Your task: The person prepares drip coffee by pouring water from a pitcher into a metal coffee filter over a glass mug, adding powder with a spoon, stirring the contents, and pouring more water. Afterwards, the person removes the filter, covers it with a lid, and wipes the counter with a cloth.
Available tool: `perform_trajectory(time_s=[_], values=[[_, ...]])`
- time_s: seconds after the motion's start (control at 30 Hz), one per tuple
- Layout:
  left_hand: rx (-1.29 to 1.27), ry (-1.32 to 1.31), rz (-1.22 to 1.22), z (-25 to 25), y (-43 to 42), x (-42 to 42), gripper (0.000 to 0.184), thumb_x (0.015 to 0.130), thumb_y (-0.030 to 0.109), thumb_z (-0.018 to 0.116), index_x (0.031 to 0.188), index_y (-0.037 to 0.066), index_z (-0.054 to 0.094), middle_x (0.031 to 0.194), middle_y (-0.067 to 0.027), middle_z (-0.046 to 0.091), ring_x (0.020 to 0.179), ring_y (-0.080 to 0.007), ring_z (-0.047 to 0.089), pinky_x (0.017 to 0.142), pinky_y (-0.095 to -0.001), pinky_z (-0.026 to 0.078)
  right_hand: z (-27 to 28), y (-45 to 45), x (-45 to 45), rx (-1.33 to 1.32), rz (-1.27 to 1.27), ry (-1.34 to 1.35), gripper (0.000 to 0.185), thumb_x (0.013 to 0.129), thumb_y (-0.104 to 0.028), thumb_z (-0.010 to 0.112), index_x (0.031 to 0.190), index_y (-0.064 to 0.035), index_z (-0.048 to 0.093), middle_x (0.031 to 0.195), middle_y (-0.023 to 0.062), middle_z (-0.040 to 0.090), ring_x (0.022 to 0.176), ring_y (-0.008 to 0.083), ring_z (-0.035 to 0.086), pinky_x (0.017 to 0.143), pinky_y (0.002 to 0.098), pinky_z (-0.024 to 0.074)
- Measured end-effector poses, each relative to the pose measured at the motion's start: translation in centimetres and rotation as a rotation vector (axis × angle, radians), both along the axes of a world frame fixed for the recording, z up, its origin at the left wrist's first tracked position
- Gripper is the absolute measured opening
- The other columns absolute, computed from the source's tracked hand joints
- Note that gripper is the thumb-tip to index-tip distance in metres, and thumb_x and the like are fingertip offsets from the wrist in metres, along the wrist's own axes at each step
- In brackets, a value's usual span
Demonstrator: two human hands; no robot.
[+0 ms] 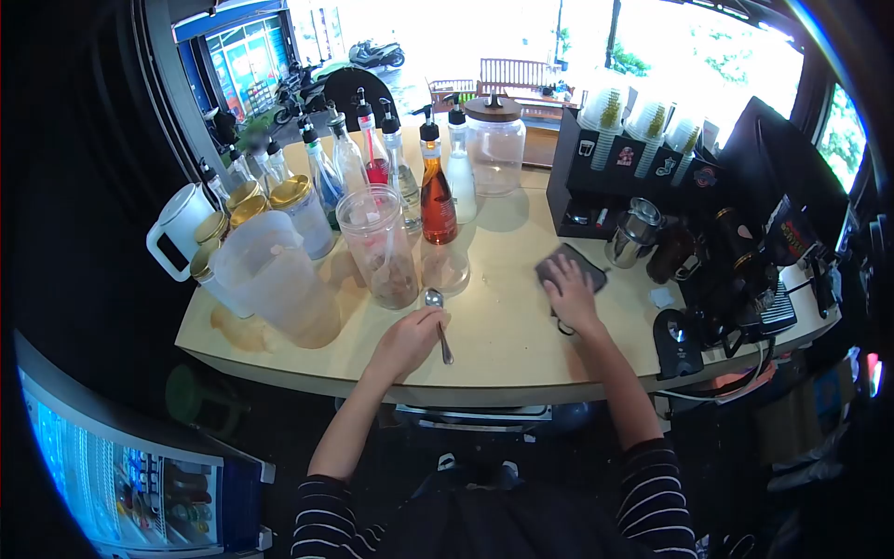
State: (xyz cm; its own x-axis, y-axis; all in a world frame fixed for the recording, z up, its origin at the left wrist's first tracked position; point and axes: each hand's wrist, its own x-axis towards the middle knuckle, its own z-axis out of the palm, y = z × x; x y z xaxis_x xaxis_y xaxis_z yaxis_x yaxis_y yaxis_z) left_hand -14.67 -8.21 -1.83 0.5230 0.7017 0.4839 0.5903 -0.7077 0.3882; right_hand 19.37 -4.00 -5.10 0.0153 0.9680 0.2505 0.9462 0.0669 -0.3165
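Observation:
My left hand (410, 343), fingers closed, grips a metal spoon (446, 349) near the front edge of the counter. The spoon's bowl points away from me and its handle end sticks out beside my fingers. Just beyond it stand a clear plastic jar (377, 247) with brown contents at its bottom and a round clear lid (447, 270). My right hand (572, 293) lies with fingers spread over a dark, flat, rectangular item (589, 263), perhaps a pouch, with a small loop at its near side. The hand is slightly blurred.
Syrup bottles with pumps (438, 200), a frosted pitcher (279, 275) and gold-lidded jars (293, 196) crowd the left. A black cup rack (596, 168), a steel pitcher (635, 233) and an espresso machine (768, 307) stand right. A large glass jar (494, 154) is at the back.

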Motion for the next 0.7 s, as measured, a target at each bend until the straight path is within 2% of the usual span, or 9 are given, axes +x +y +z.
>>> perform_trajectory(time_s=[0.07, 0.13, 0.17, 0.23, 0.27, 0.33, 0.5, 0.63, 0.7], values=[[0.016, -0.094, 0.035, 0.2, -0.7, -0.3, 0.019, 0.080, 0.003, 0.062, 0.099, 0.002, 0.063, 0.099, -0.0125, 0.064, 0.098, -0.0301, 0.062, 0.086, -0.0359, 0.050, -0.4, -1.7, 0.6, 0.011, -0.081, -0.007, 0.053, 0.094, -0.041, 0.043, 0.142, -0.0209, 0.039, 0.152, 0.0088, 0.029, 0.141, 0.0293, 0.023, 0.113, 0.0526, 0.0130], [0.212, -0.375, 0.249, -0.2, -1.4, -1.4, 0.041, 0.079, 0.006, 0.068, 0.117, 0.002, 0.053, 0.116, -0.0165, 0.056, 0.109, -0.0322, 0.055, 0.093, -0.0405, 0.044, -0.5, -2.2, -0.5, -0.036, -0.243, -0.061, 0.053, 0.093, -0.042, 0.043, 0.142, -0.0207, 0.039, 0.152, 0.0089, 0.028, 0.141, 0.0309, 0.023, 0.113, 0.0541, 0.0131], [0.216, -0.374, 0.249, -0.3, -0.9, -1.5, 0.041, 0.079, 0.006, 0.068, 0.117, 0.002, 0.053, 0.116, -0.0165, 0.056, 0.109, -0.0322, 0.055, 0.093, -0.0405, 0.044, -0.2, -1.3, -1.1, -0.032, -0.242, -0.060, 0.053, 0.093, -0.042, 0.043, 0.142, -0.0207, 0.039, 0.152, 0.0089, 0.028, 0.141, 0.0309, 0.023, 0.113, 0.0541, 0.0131], [0.345, -0.685, 0.525, 0.5, 0.2, -1.1, 0.070, 0.075, 0.012, 0.074, 0.134, 0.000, 0.038, 0.137, -0.0198, 0.037, 0.130, -0.0323, 0.036, 0.107, -0.0426, 0.031, 0.1, 1.2, -2.8, 0.027, -0.073, -0.041, 0.054, 0.093, -0.042, 0.043, 0.142, -0.0211, 0.039, 0.152, 0.0091, 0.028, 0.140, 0.0316, 0.024, 0.113, 0.0558, 0.0128], [0.336, -0.682, 0.519, 1.0, 0.8, -1.0, 0.070, 0.075, 0.012, 0.074, 0.134, 0.000, 0.038, 0.137, -0.0198, 0.037, 0.130, -0.0323, 0.036, 0.107, -0.0426, 0.031, 0.5, 2.4, -3.9, 0.003, 0.039, -0.040, 0.053, 0.093, -0.042, 0.043, 0.142, -0.0213, 0.040, 0.152, 0.0091, 0.029, 0.140, 0.0318, 0.024, 0.112, 0.0559, 0.0132], [0.191, -0.745, 0.539, 2.3, 2.3, -0.8, 0.093, 0.071, 0.014, 0.079, 0.142, 0.000, 0.021, 0.146, -0.0195, 0.021, 0.136, -0.0297, 0.025, 0.111, -0.0442, 0.024, 0.8, 2.8, -6.8, -0.020, 0.243, -0.082, 0.052, 0.093, -0.042, 0.044, 0.141, -0.0219, 0.041, 0.152, 0.0095, 0.029, 0.140, 0.0319, 0.024, 0.113, 0.0556, 0.0139], [0.062, -0.883, 0.507, 1.1, 6.0, -0.1, 0.101, 0.063, 0.018, 0.085, 0.140, -0.003, 0.023, 0.137, -0.0221, 0.036, 0.130, -0.0317, 0.035, 0.108, -0.0410, 0.030, 1.3, -3.6, -6.6, 0.010, 0.533, -0.018, 0.051, 0.092, -0.040, 0.048, 0.139, -0.0220, 0.043, 0.150, 0.0116, 0.032, 0.139, 0.0335, 0.026, 0.112, 0.0572, 0.0143], [-0.008, -0.881, 0.518, 0.9, 6.7, -0.2, 0.096, 0.060, 0.017, 0.087, 0.135, -0.003, 0.031, 0.128, -0.0196, 0.047, 0.120, -0.0301, 0.046, 0.103, -0.0405, 0.036, 0.7, -7.4, 1.4, 0.003, 0.015, 0.007, 0.055, 0.094, -0.040, 0.044, 0.143, -0.0167, 0.037, 0.151, 0.0124, 0.029, 0.141, 0.0350, 0.021, 0.111, 0.0598, 0.0127], [0.059, -0.924, 0.488, 0.8, 6.7, -0.3, 0.094, 0.059, 0.017, 0.087, 0.133, -0.003, 0.033, 0.127, -0.0187, 0.048, 0.119, -0.0292, 0.047, 0.102, -0.0402, 0.037, -0.3, -9.1, 1.4, 0.003, -0.125, -0.010, 0.056, 0.094, -0.041, 0.043, 0.143, -0.0144, 0.036, 0.152, 0.0142, 0.027, 0.141, 0.0360, 0.020, 0.110, 0.0602, 0.0117]])
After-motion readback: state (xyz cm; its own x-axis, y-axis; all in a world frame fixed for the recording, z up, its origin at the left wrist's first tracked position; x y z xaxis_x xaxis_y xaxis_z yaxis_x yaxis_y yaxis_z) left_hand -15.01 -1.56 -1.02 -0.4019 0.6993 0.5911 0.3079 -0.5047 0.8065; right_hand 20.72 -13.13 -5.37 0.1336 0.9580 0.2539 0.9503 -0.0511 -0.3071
